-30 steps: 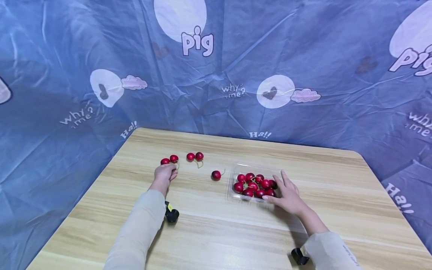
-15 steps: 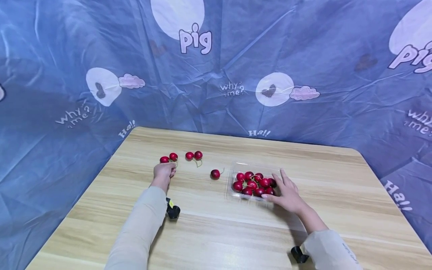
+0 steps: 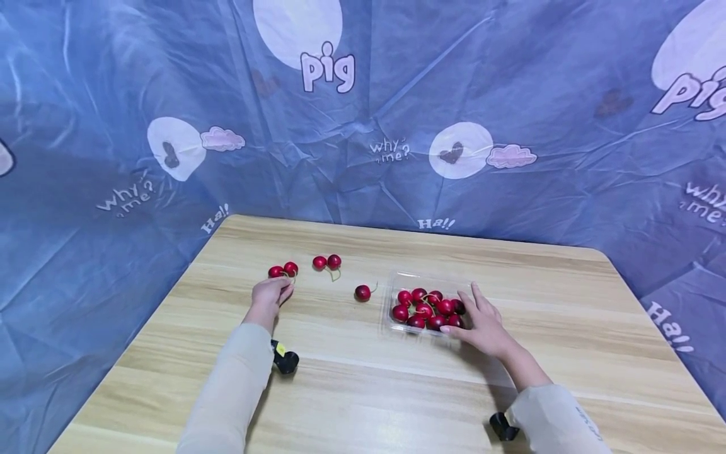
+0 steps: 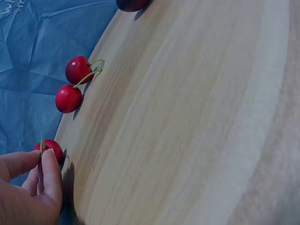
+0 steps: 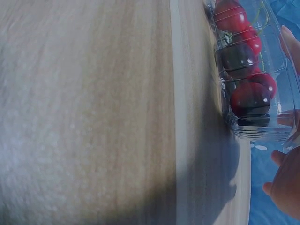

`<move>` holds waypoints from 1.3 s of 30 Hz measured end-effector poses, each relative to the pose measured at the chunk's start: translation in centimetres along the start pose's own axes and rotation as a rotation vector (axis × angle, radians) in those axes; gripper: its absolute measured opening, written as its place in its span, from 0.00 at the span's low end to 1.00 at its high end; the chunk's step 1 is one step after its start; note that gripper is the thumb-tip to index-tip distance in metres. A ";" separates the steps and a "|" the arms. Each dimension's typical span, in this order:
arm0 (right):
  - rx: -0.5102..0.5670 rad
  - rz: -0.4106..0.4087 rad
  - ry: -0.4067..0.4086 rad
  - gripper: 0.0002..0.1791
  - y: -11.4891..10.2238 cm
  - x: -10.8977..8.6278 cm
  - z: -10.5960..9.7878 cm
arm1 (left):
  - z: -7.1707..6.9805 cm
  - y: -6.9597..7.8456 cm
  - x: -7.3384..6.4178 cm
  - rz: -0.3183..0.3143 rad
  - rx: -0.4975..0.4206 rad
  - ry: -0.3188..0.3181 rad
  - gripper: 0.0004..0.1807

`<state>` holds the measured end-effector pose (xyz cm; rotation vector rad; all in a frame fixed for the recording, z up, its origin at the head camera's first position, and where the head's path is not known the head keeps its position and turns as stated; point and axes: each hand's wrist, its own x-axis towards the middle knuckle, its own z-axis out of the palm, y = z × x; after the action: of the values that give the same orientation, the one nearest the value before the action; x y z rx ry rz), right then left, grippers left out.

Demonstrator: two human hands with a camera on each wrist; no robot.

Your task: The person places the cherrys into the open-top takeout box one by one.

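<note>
Table (image 3: 363,391) under both hands. Clear plastic box (image 5: 265,134) just ahead of right hand (image 3: 482,328), spread wide against its end, presumably steadying it. Left hand (image 3: 270,295) pinches paired cherries (image 3: 288,269) by green stem (image 4: 41,146), probably sparing the fruit.

The head view is fairly bright and mostly sharp, with a pale glare on the near part of the wooden table (image 3: 351,391) and soft shadows beside both sleeves (image 3: 231,378). The blue backdrop (image 3: 340,170) is unevenly lit, its creases catching light. Both wrist views look dimmer and cooler. Small highlights dot the cherries (image 4: 68,98) and streak the clear container (image 5: 265,133); a broad shadow crosses the wood below it, and the right wrist view's left side is blurred.
</note>
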<state>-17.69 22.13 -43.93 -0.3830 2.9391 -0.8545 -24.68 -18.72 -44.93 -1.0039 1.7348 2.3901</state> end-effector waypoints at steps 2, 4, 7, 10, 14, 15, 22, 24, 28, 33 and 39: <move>-0.005 -0.001 0.001 0.49 0.0 0.0 0.1 | -0.2 0.0 -0.2 -0.001 -0.010 -0.010 0.18; -0.009 -0.002 0.005 0.49 0.0 0.0 0.1 | -0.4 0.0 -0.4 0.000 -0.022 -0.022 0.18; -0.008 -0.003 0.008 0.49 0.1 -0.1 0.1 | -0.6 0.0 -0.7 0.007 -0.049 -0.047 0.16; -0.005 -0.007 0.010 0.49 0.1 -0.1 0.2 | -0.7 0.0 -1.3 0.014 -0.073 -0.076 0.14; -0.002 -0.011 0.011 0.49 0.2 -0.1 0.3 | -0.6 0.2 -2.1 0.026 -0.086 -0.115 0.13; 0.000 -0.011 0.013 0.49 0.1 -0.1 0.3 | -0.6 0.2 -2.4 0.028 -0.084 -0.124 0.14; -0.001 -0.012 0.016 0.49 0.3 0.0 0.3 | 0.3 0.8 -4.3 0.075 -0.083 -0.209 0.15; 0.000 -0.011 0.018 0.49 0.3 0.0 0.3 | 0.7 0.9 -4.8 0.087 -0.081 -0.229 0.16; 0.000 -0.015 0.021 0.50 0.4 0.1 0.4 | 1.5 0.8 -5.7 0.111 -0.060 -0.264 0.18; -0.006 -0.018 0.027 0.49 0.4 0.1 0.4 | 2.5 0.4 -6.8 0.133 -0.053 -0.312 0.18; 0.003 -0.014 0.026 0.50 0.3 0.1 0.4 | 3.9 0.0 -7.9 0.150 -0.067 -0.358 0.15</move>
<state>-17.80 22.18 -44.45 -0.3957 2.9618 -0.8726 -20.29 -12.62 -40.25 -0.4231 1.6589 2.5335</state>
